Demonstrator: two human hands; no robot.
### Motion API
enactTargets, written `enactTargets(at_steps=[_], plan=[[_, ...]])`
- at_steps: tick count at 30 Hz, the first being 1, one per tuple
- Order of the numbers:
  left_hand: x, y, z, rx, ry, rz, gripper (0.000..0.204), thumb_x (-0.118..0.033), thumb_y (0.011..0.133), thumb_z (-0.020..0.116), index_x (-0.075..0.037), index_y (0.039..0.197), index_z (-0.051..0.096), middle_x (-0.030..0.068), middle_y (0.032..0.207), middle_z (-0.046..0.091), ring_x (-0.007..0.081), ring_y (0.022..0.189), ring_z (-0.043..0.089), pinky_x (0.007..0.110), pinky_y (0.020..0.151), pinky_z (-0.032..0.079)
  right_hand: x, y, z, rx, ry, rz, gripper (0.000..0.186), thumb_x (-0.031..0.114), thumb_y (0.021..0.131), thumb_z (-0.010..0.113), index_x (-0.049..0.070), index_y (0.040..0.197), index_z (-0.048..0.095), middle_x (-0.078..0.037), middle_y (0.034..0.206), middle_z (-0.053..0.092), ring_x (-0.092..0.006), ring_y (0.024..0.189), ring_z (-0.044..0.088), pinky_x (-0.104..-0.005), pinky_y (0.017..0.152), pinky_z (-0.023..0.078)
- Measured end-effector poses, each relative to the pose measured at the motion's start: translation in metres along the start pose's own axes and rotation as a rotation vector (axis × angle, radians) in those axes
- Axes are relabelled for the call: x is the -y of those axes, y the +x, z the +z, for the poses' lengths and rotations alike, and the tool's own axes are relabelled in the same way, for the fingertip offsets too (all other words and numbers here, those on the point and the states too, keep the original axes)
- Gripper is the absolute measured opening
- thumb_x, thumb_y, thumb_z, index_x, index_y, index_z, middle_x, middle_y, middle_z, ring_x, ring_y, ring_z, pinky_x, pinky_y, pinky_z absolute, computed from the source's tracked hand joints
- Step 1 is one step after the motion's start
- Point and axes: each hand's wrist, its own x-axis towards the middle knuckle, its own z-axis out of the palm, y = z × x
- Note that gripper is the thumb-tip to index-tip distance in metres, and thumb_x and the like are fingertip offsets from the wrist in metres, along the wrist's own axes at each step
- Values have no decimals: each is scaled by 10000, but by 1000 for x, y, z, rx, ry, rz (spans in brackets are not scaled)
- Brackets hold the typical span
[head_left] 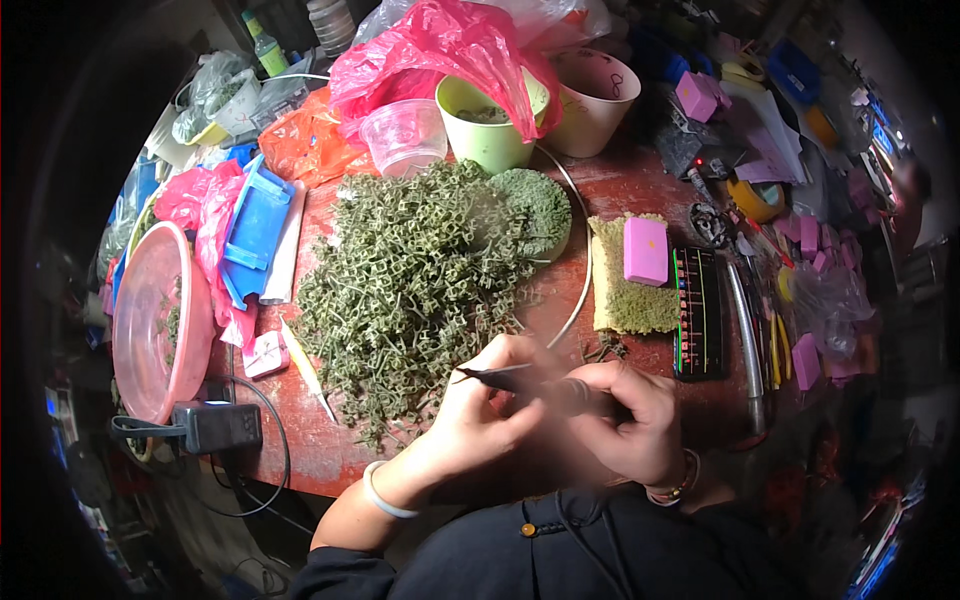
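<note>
My left hand (pixel 478 425) is closed, with a thin dark pointed thing (pixel 497 378) showing between its thumb and fingers. Just beside it, my right hand (pixel 635 425) has its fingers curled in toward the left. A blurred patch covers the fingertips where the two hands meet, so what the right one pinches is hidden. Beyond my left hand spreads a big heap of small grey-green pieces (pixel 410 280), many of them square and hollow-looking with thin stalks. A few loose bits (pixel 605 348) lie on the red table (pixel 560 290) just beyond my right hand.
A pink block (pixel 646 252) rests on a greenish rough pad (pixel 630 300), beside a black panel (pixel 698 320). Behind the heap stand a green bucket (pixel 490 140) and a white one (pixel 590 100). At left are a pink basin (pixel 150 320), a blue tray (pixel 252 235) and a power bank (pixel 215 427).
</note>
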Motion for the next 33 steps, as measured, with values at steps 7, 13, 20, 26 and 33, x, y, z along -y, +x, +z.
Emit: enactTargets(at_steps=[7, 13, 20, 26, 33], plan=[[7, 3, -4, 56, -547, -103, 244, -61, 900, 704, 11, 1115, 615, 76, 1094, 665, 141, 1010, 634, 315, 921, 508, -2, -6, -3, -78, 268, 158, 168, -60, 838, 725, 17, 981, 683, 70, 743, 595, 11, 624, 446, -187, 551, 339], [3, 4, -7, 79, -631, -127, 231, -29, 912, 686, 25, 1126, 617, 86, 1105, 666, 153, 1024, 635, 317, 918, 514, -9, -10, -9, -39, 292, 145, 200, -33, 858, 734, 15, 1044, 681, 60, 804, 614, 12, 664, 456, -182, 574, 357], [6, 4, -3, -82, -529, -37, 231, 54, 898, 664, 6, 1118, 614, 55, 1114, 606, 129, 1026, 605, 283, 891, 516, -16, -16, -36, -136, -373, -40, 343, 317, 859, 781, 19, 976, 660, -60, 732, 622, -139, 537, 581, -280, 489, 449], [4, 5, 0, -149, -435, 11, 236, 84, 881, 655, 2, 1098, 612, 44, 1102, 574, 116, 1017, 587, 267, 883, 507, -17, -26, -50, -97, -499, -13, 355, 329, 836, 798, 14, 900, 647, -69, 692, 596, -183, 523, 580, -312, 482, 447], [6, 5, 0, -151, -419, 12, 238, 88, 873, 660, 2, 1089, 610, 47, 1107, 567, 112, 1013, 578, 267, 878, 494, -20, -27, -45, -84, -548, -50, 353, 329, 812, 819, 30, 846, 634, -60, 634, 551, -226, 501, 563, -342, 465, 438]])
